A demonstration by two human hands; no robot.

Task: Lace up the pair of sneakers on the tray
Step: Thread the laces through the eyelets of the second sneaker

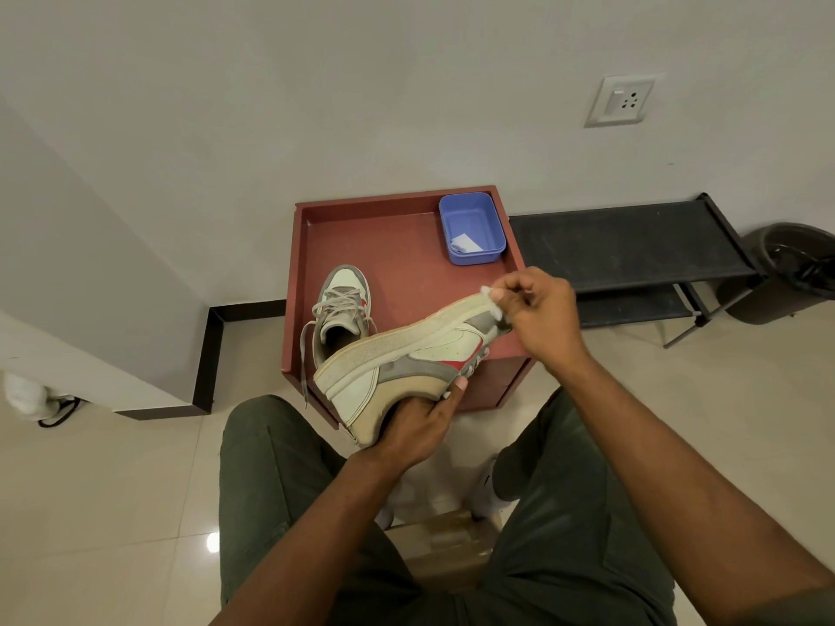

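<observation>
A white, grey and red sneaker (406, 359) is held on its side above the front of the red-brown tray (406, 246), sole turned toward me. My left hand (415, 426) grips its heel end from below. My right hand (537, 309) is at the toe end and pinches a white lace end (490, 300) between thumb and fingers. The second sneaker (341, 309) stands upright on the tray's left part, laced, with loose grey lace ends hanging over the front edge.
A blue plastic box (472, 228) with a white scrap inside sits in the tray's back right corner. A black low rack (632, 250) stands to the right, a dark bin (790, 268) beyond it. My knees flank the tray's front. A wall lies behind.
</observation>
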